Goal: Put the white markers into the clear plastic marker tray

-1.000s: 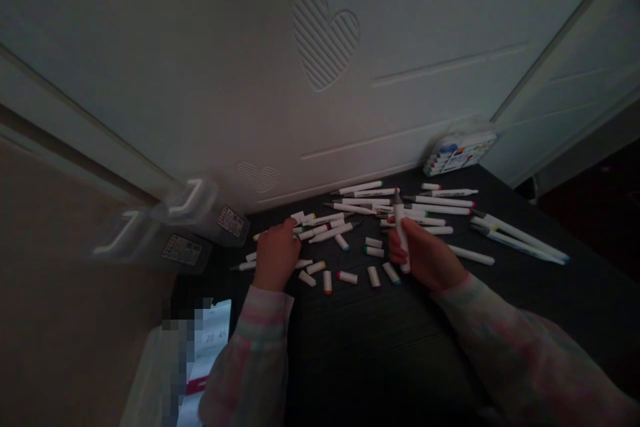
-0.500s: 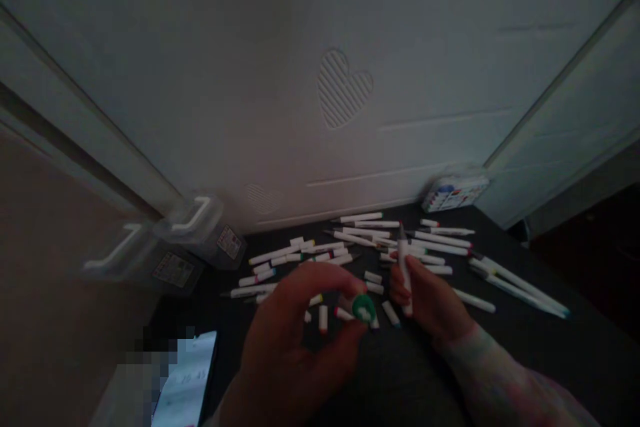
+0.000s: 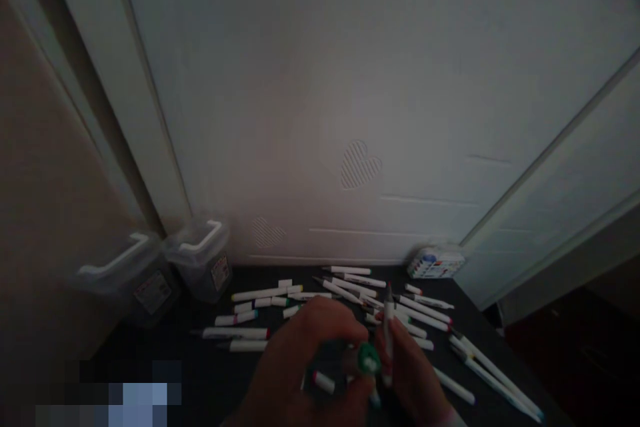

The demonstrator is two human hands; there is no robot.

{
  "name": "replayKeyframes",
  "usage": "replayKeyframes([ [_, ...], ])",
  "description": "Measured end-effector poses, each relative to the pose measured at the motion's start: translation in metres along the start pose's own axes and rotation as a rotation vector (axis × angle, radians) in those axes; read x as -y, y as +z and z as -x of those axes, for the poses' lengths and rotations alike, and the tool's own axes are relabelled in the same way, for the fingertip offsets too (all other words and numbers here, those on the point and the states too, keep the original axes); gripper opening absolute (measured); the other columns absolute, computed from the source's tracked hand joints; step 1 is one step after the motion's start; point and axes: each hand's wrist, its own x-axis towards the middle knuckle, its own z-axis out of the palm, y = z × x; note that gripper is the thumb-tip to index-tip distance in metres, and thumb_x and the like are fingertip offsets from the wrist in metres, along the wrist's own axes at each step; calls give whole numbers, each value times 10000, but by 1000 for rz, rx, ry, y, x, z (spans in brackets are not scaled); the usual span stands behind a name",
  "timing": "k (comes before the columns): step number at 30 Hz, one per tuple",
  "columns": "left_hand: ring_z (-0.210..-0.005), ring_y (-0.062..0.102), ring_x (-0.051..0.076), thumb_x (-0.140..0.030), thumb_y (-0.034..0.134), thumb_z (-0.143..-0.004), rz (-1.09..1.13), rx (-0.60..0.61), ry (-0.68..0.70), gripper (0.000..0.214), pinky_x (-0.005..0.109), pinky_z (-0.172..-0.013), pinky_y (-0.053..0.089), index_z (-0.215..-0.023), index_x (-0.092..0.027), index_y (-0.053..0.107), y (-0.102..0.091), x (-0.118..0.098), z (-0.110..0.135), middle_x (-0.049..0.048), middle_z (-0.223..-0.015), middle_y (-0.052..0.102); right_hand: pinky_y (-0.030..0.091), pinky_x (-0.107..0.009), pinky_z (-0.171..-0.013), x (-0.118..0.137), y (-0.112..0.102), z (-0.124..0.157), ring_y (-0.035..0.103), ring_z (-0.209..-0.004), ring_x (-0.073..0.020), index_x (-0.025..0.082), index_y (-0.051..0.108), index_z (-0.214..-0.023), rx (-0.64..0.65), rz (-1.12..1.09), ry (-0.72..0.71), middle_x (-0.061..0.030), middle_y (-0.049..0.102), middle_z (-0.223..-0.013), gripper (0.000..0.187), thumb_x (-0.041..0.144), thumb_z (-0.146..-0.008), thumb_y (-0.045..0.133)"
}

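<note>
My left hand (image 3: 305, 360) pinches a small green marker cap (image 3: 369, 358) between thumb and fingertips, its open end facing me. Close to its right, my right hand (image 3: 413, 367) is wrapped round a white marker (image 3: 389, 327) held upright, with its uncapped dark, reddish tip pointing up. Cap and marker look apart. Below the left hand lies a loose white cap with a pink end (image 3: 324, 382). Behind both hands, several white markers (image 3: 425, 310) are strewn over the dark tabletop, many of them uncapped.
Two clear plastic boxes with white handles (image 3: 197, 257) stand at the back left. A clear case with coloured dots (image 3: 436, 261) leans against the white panel (image 3: 280, 113) at the back right. More markers (image 3: 500, 377) lie toward the table's right edge.
The view has tilted upward, so the table sits lower in the frame. My hands have come closer together, with the green cap nearer the marker. Both hands keep their hold.
</note>
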Motion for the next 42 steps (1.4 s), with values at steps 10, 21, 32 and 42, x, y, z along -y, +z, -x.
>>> replayKeyframes([
  [10, -907, 566, 206, 3, 348, -697, -671, 672, -333, 339, 346, -790, 456, -907, -166, 554, 33, 84, 11, 87, -951, 599, 279, -206, -402, 76, 79, 7, 297, -454, -68, 231, 593, -832, 110, -16, -264, 31, 347, -599, 134, 329, -769, 528],
  [21, -973, 531, 176, -112, 451, -739, -825, 681, -510, 267, 280, -848, 394, -958, -197, 576, 3, 100, 0, 51, -1011, 600, 271, -179, -401, 95, 102, 6, 281, -455, -51, 176, 576, -814, 84, -232, -354, 44, 356, -591, 160, 292, -770, 475],
  [32, -939, 532, 191, -97, 422, -751, -1032, 574, -697, 279, 281, -820, 380, -916, -168, 635, -36, 136, 2, 69, -973, 625, 260, -179, -400, 93, 103, 7, 289, -445, -52, 175, 564, -796, 69, -287, -285, 44, 344, -572, 154, 275, -788, 447],
  [42, -887, 541, 190, -75, 450, -715, -1033, 497, -704, 301, 276, -752, 389, -928, -200, 622, -31, 139, 7, 64, -898, 618, 276, -178, -395, 92, 97, 5, 272, -453, -51, 166, 555, -796, 61, -332, -243, 41, 337, -585, 178, 275, -812, 415],
])
